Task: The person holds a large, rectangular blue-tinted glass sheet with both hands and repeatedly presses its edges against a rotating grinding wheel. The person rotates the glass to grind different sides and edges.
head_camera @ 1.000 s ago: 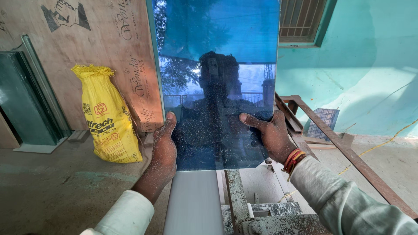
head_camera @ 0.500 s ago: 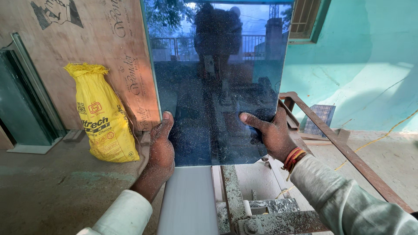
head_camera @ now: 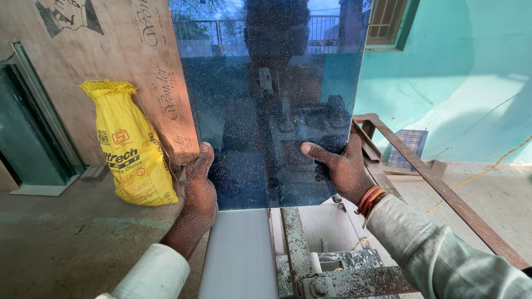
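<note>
- Glass sheet (head_camera: 266, 105): a dark, blue-tinted rectangular pane, held upright in front of the person, its top edge out of view. Its face is speckled with fine dust and mirrors a railing and machine parts.
- Left hand (head_camera: 198, 191): clasps the left edge of the sheet near its lower corner, thumb on the near face, the other fingers hidden behind the pane.
- Right hand (head_camera: 341, 169): clasps the right edge at about the same height, thumb laid across the near face, remaining fingers out of sight behind the glass.
- Handling (judgement): the sheet is probably stiff, heavy for its thickness, brittle and sharp along its edges; the dusty face may be slippery. Opposite side edges, low down, appear the soundest hold.
- Grey panel (head_camera: 239, 254): a flat strip directly below the sheet's bottom edge.
- Metal frame (head_camera: 310, 266): rusted, dust-coated machine bed below and right of the sheet.
- Yellow sack (head_camera: 130, 149): stands left of the sheet, against a plywood board (head_camera: 105, 61).
</note>
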